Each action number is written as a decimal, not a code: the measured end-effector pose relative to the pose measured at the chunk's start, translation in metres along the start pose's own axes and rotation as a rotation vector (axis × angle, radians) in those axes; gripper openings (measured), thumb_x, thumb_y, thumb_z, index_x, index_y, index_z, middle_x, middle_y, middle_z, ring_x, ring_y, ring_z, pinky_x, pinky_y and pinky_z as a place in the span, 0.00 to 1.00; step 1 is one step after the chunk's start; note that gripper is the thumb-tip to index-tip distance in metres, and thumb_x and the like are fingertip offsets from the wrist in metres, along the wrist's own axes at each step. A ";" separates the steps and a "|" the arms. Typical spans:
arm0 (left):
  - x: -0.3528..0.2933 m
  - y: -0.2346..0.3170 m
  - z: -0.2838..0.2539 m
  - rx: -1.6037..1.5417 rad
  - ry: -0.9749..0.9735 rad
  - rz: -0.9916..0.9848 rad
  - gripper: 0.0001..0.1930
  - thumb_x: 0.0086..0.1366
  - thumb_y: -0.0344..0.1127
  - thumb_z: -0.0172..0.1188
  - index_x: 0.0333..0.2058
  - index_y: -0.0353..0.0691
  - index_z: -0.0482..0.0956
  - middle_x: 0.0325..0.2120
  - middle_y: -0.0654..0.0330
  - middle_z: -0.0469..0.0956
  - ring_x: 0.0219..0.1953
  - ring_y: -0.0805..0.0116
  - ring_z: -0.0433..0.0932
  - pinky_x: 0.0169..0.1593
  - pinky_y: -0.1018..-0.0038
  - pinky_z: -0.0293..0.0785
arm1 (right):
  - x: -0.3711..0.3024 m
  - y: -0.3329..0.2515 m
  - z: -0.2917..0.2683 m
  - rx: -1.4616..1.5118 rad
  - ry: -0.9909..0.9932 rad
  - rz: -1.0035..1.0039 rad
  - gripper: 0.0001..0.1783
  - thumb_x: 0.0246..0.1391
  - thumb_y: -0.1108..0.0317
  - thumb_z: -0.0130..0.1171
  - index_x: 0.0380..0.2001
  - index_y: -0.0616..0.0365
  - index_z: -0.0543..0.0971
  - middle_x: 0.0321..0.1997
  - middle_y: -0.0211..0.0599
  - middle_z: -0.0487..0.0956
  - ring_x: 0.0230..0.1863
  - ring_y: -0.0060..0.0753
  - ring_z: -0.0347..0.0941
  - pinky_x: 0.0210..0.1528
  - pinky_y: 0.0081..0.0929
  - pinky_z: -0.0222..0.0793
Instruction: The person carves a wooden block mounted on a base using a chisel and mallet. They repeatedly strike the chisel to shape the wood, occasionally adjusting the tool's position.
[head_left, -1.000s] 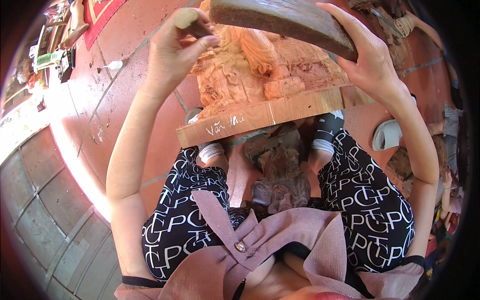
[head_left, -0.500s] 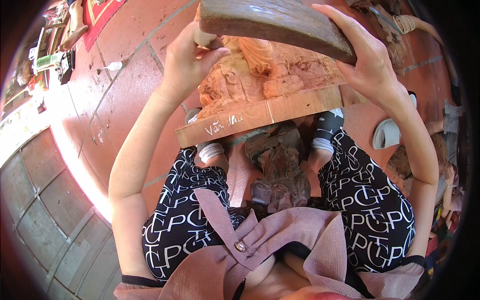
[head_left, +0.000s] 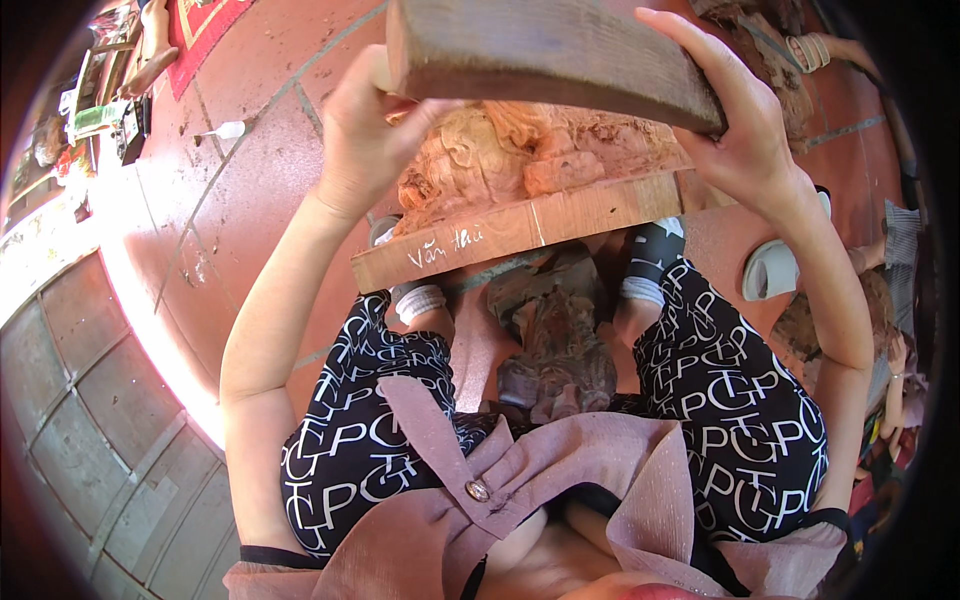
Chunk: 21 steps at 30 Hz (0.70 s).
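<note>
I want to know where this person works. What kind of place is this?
Probably a wood-carving workshop with a tiled floor. The right hand grips a dark wooden mallet, the left hand holds a tool handle against a reddish wood carving, and another carved figure lies below.

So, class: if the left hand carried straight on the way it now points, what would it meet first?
Probably the dark wooden block: the left hand, closed on a pale handle, points up and right, with the block just ahead. Depth is unclear; the orange carving lies beneath.

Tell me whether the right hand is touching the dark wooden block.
Touching. The head view shows the right hand wrapped around the block's right end, fingers over its top edge.
</note>
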<state>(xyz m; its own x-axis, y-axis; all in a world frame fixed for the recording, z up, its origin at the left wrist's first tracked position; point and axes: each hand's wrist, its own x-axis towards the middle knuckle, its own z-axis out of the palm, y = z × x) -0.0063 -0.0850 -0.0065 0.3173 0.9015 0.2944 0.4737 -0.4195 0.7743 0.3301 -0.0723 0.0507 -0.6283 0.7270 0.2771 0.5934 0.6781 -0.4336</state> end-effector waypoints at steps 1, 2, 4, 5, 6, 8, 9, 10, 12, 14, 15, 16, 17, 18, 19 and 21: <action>0.000 -0.003 -0.003 -0.128 0.025 -0.104 0.18 0.59 0.23 0.69 0.47 0.36 0.75 0.39 0.59 0.81 0.40 0.69 0.83 0.44 0.75 0.81 | 0.001 0.000 0.000 0.003 0.030 -0.032 0.44 0.37 0.76 0.66 0.63 0.62 0.66 0.49 0.50 0.78 0.47 0.51 0.78 0.49 0.38 0.74; 0.001 -0.002 -0.004 -0.203 0.070 -0.161 0.17 0.61 0.22 0.67 0.47 0.36 0.73 0.39 0.62 0.81 0.40 0.76 0.82 0.45 0.77 0.82 | 0.002 0.000 0.000 0.006 0.059 -0.064 0.44 0.37 0.76 0.66 0.63 0.63 0.66 0.49 0.50 0.78 0.47 0.50 0.78 0.49 0.37 0.74; 0.003 -0.003 -0.009 -0.157 0.084 -0.125 0.18 0.61 0.22 0.68 0.48 0.36 0.73 0.39 0.62 0.81 0.40 0.75 0.82 0.45 0.77 0.82 | 0.001 0.005 0.002 0.044 0.066 -0.063 0.43 0.37 0.77 0.65 0.63 0.63 0.67 0.50 0.51 0.77 0.47 0.49 0.78 0.49 0.36 0.74; 0.003 -0.004 -0.011 -0.134 0.091 -0.107 0.19 0.60 0.22 0.68 0.48 0.37 0.73 0.39 0.62 0.81 0.40 0.75 0.83 0.45 0.77 0.82 | 0.001 0.004 0.002 0.048 0.076 -0.063 0.43 0.37 0.77 0.65 0.63 0.63 0.67 0.51 0.51 0.77 0.48 0.48 0.78 0.49 0.36 0.74; 0.000 -0.009 -0.010 -0.197 0.086 -0.094 0.19 0.60 0.23 0.69 0.48 0.37 0.73 0.38 0.63 0.81 0.41 0.75 0.83 0.45 0.77 0.82 | 0.002 0.003 0.003 0.052 0.085 -0.063 0.43 0.37 0.77 0.65 0.63 0.63 0.67 0.51 0.51 0.77 0.48 0.48 0.78 0.49 0.35 0.73; -0.003 -0.013 -0.006 -0.214 0.055 -0.102 0.19 0.60 0.23 0.69 0.48 0.37 0.73 0.39 0.62 0.81 0.41 0.75 0.83 0.46 0.77 0.82 | 0.005 -0.006 0.003 0.038 0.093 -0.059 0.43 0.38 0.76 0.65 0.63 0.63 0.68 0.51 0.51 0.77 0.49 0.48 0.77 0.50 0.35 0.73; -0.004 -0.014 -0.005 -0.222 0.040 -0.106 0.19 0.60 0.23 0.69 0.48 0.37 0.73 0.39 0.62 0.81 0.42 0.75 0.83 0.46 0.77 0.82 | 0.005 -0.007 0.003 0.039 0.083 -0.055 0.42 0.38 0.76 0.66 0.63 0.62 0.68 0.51 0.51 0.77 0.49 0.48 0.77 0.50 0.35 0.74; -0.004 -0.015 -0.003 -0.237 0.031 -0.122 0.19 0.60 0.23 0.69 0.48 0.36 0.73 0.39 0.61 0.81 0.42 0.75 0.83 0.46 0.76 0.83 | 0.004 -0.002 0.002 0.050 0.048 -0.046 0.42 0.38 0.76 0.66 0.62 0.62 0.68 0.51 0.51 0.77 0.49 0.48 0.78 0.50 0.35 0.74; -0.004 -0.016 -0.001 -0.267 0.011 -0.153 0.18 0.60 0.24 0.69 0.47 0.35 0.73 0.39 0.61 0.82 0.43 0.74 0.82 0.46 0.76 0.83 | 0.003 0.003 0.002 0.045 0.016 -0.052 0.43 0.37 0.76 0.67 0.62 0.62 0.68 0.50 0.50 0.77 0.48 0.48 0.78 0.49 0.35 0.74; -0.004 -0.018 -0.001 -0.164 -0.012 -0.158 0.18 0.60 0.24 0.69 0.47 0.34 0.73 0.40 0.60 0.81 0.43 0.74 0.82 0.47 0.75 0.83 | 0.002 0.004 0.004 0.012 0.023 -0.079 0.43 0.37 0.76 0.68 0.63 0.61 0.68 0.49 0.49 0.78 0.46 0.48 0.78 0.47 0.35 0.74; -0.004 -0.018 -0.001 -0.112 -0.024 -0.160 0.19 0.60 0.24 0.69 0.47 0.34 0.73 0.40 0.60 0.81 0.44 0.73 0.82 0.47 0.75 0.83 | 0.001 0.003 0.003 0.011 0.023 -0.080 0.43 0.37 0.76 0.68 0.63 0.61 0.68 0.49 0.49 0.78 0.46 0.48 0.78 0.47 0.35 0.74; -0.005 -0.018 0.000 -0.130 -0.012 -0.163 0.19 0.60 0.24 0.69 0.47 0.34 0.73 0.40 0.60 0.81 0.44 0.73 0.82 0.48 0.74 0.83 | 0.001 0.003 0.003 0.011 0.024 -0.081 0.43 0.37 0.76 0.68 0.62 0.61 0.68 0.49 0.49 0.78 0.45 0.48 0.78 0.46 0.35 0.75; -0.005 -0.018 0.000 -0.147 0.000 -0.165 0.19 0.60 0.25 0.70 0.47 0.34 0.73 0.41 0.60 0.82 0.44 0.73 0.82 0.48 0.74 0.83 | 0.001 0.002 0.003 0.011 0.025 -0.081 0.43 0.37 0.76 0.69 0.62 0.61 0.68 0.48 0.48 0.78 0.44 0.48 0.78 0.46 0.35 0.75; -0.006 -0.018 0.001 -0.165 0.012 -0.168 0.19 0.60 0.25 0.70 0.47 0.34 0.73 0.41 0.60 0.82 0.45 0.74 0.82 0.49 0.74 0.83 | 0.001 0.002 0.003 0.018 0.032 -0.082 0.43 0.37 0.76 0.69 0.62 0.61 0.69 0.48 0.48 0.78 0.45 0.48 0.79 0.46 0.35 0.75; -0.006 -0.016 0.001 -0.130 -0.004 -0.153 0.19 0.59 0.25 0.70 0.47 0.34 0.74 0.40 0.59 0.82 0.44 0.72 0.82 0.47 0.73 0.83 | 0.002 0.002 0.003 0.024 0.039 -0.084 0.43 0.37 0.76 0.69 0.62 0.61 0.69 0.48 0.48 0.78 0.45 0.47 0.79 0.46 0.35 0.75; -0.005 -0.011 0.001 -0.060 -0.035 -0.124 0.20 0.57 0.25 0.72 0.47 0.35 0.75 0.40 0.57 0.82 0.42 0.70 0.83 0.45 0.73 0.84 | 0.002 0.001 0.002 -0.004 0.033 -0.067 0.43 0.37 0.76 0.69 0.62 0.62 0.69 0.48 0.49 0.78 0.45 0.47 0.79 0.46 0.35 0.75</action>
<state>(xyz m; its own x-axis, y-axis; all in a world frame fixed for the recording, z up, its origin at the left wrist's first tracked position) -0.0121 -0.0848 -0.0172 0.2884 0.9413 0.1756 0.4616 -0.2973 0.8358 0.3285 -0.0705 0.0492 -0.6498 0.6828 0.3340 0.5524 0.7261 -0.4095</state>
